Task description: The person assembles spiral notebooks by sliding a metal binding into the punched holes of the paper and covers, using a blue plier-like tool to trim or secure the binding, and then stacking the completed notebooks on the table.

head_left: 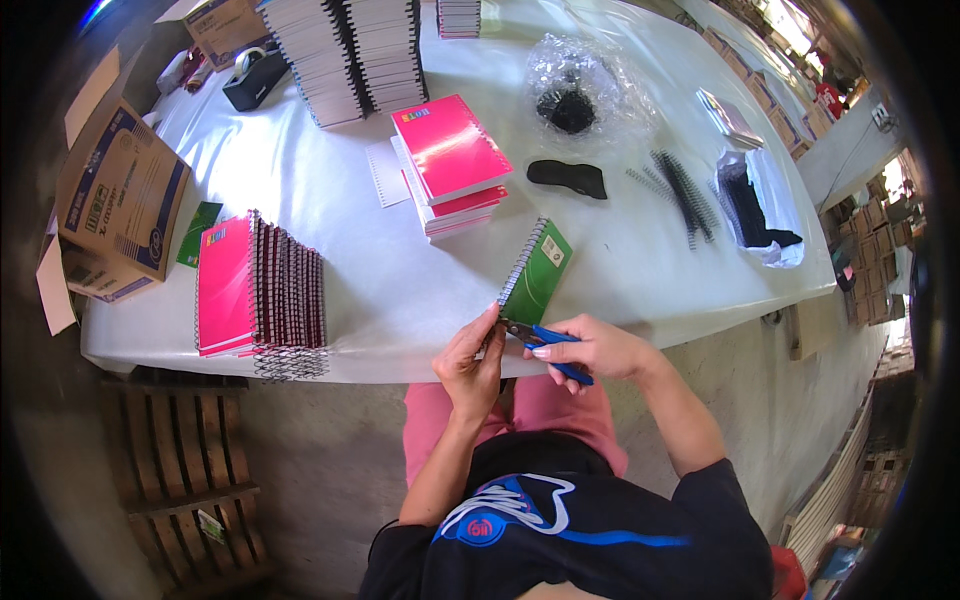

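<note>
I can't tell from my end what the tips of the blue-handled pliers (pixel 549 334) are touching, way too small, and the left grip (pixel 473 362) hides part of the green notebook's (pixel 541 268) near end. Top edge chops off the tall notebook stacks (pixel 318 65), and crinkled plastic (pixel 612 90) blurs the black lump (pixel 566 111) inside.

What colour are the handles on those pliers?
The pliers' handles are blue, best seen in the head view.

Bright glare on tabletop (pixel 225 150), upper left; fisheye bends edges (corners black).
</note>
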Demonstrator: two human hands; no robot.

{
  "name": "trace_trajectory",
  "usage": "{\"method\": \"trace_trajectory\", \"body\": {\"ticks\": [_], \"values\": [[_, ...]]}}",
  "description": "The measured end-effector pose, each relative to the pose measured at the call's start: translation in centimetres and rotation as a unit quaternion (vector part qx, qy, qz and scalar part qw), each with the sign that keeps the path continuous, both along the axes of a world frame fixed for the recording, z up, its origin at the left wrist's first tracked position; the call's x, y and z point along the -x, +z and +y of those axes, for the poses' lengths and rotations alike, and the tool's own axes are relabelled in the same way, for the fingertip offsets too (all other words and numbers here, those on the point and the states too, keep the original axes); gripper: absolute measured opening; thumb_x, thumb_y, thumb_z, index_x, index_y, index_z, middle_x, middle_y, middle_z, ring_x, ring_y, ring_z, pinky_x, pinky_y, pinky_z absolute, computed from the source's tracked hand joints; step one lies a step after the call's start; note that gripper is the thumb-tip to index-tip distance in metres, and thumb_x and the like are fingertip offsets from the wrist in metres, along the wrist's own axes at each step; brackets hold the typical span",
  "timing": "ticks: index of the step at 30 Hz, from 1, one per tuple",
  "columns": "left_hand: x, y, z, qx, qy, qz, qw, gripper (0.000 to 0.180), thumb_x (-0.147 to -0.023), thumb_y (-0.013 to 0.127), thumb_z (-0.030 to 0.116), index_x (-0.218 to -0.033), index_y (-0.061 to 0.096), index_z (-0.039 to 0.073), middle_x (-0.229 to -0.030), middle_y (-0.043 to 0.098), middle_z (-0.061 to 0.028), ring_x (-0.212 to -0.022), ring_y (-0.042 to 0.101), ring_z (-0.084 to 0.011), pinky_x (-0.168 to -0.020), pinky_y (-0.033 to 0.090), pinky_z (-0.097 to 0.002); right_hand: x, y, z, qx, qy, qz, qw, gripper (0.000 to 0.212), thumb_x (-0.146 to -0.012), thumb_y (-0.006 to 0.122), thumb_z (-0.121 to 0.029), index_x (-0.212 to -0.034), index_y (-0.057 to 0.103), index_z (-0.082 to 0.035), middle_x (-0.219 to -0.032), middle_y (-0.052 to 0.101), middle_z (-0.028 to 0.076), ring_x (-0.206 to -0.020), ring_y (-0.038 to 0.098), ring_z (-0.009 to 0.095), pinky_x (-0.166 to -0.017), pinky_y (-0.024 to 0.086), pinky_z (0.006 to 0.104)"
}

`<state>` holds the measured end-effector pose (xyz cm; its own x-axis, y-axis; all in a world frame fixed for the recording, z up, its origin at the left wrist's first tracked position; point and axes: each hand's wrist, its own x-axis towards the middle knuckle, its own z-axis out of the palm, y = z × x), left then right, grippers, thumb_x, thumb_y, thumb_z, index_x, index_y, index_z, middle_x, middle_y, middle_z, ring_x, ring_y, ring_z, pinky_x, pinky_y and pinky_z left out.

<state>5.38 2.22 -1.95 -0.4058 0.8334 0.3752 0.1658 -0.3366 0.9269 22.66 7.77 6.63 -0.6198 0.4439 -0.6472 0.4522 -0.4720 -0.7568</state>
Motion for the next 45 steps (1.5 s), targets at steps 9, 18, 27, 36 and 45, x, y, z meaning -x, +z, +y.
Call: {"method": "trace_trajectory", "body": {"ticks": [9, 18, 27, 36, 45], "values": [[0.8, 3.9, -0.3, 0.108, -0.002, -0.159, 0.981, 0.034, -0.082, 0.07, 0.0, -0.115, 0.064, 0.0, -0.087, 0.065, -0.0007, -0.074, 0.054, -0.0048, -0.068, 0.045, -0.0184, -5.4, 1.6, -1.0, -0.533, 0.008, -0.099, 0.84, 0.047, -0.083, 0.066, -0.034, -0.122, 0.056, -0.01, -0.106, 0.057, 0.014, -0.102, 0.056, 0.029, -0.088, 0.045, 0.036], [3.0, 12.9, -0.3, -0.118, -0.032, -0.183, 0.975, 0.03, -0.083, 0.064, -0.004, -0.114, 0.06, -0.007, -0.1, 0.066, -0.0093, -0.084, 0.06, -0.0075, -0.076, 0.045, -0.0166, -5.9, -3.8, 3.6, -0.662, -0.113, -0.426, 0.606, 0.066, -0.085, 0.059, -0.049, -0.138, 0.04, -0.015, -0.127, 0.051, 0.013, -0.121, 0.046, 0.031, -0.103, 0.03, 0.0522], [6.6, 20.0, 2.8, -0.236, 0.071, 0.104, 0.964, 0.024, -0.079, 0.068, -0.006, -0.103, 0.065, -0.005, -0.084, 0.067, -0.0117, -0.068, 0.057, -0.0114, -0.061, 0.043, -0.0209, 3.2, 11.3, 4.6, -0.621, -0.169, 0.183, 0.743, 0.081, -0.062, 0.085, -0.01, -0.134, 0.046, -0.009, -0.122, 0.058, 0.01, -0.108, 0.057, 0.021, -0.087, 0.047, 0.0365], [8.6, 22.4, 9.5, -0.409, 0.075, -0.099, 0.904, 0.031, -0.089, 0.06, 0.005, -0.118, 0.055, -0.005, -0.111, 0.062, -0.0186, -0.101, 0.062, -0.0262, -0.09, 0.048, -0.036, 6.5, 18.1, 12.1, -0.512, -0.036, 0.355, 0.781, 0.048, -0.067, 0.077, 0.007, -0.112, 0.06, 0.001, -0.097, 0.067, 0.007, -0.095, 0.063, 0.014, -0.085, 0.051, 0.0308], [9.1, 15.5, 5.5, -0.295, 0.108, 0.048, 0.948, 0.03, -0.089, 0.06, 0.011, -0.116, 0.056, -0.003, -0.074, 0.053, -0.0066, -0.062, 0.045, -0.0145, -0.057, 0.042, -0.0301, 15.8, 22.3, 28.3, -0.875, -0.2, 0.143, 0.417, 0.019, -0.078, 0.068, -0.003, -0.097, 0.069, -0.007, -0.09, 0.071, 0.007, -0.077, 0.068, 0.016, -0.07, 0.054, 0.0278]]}}
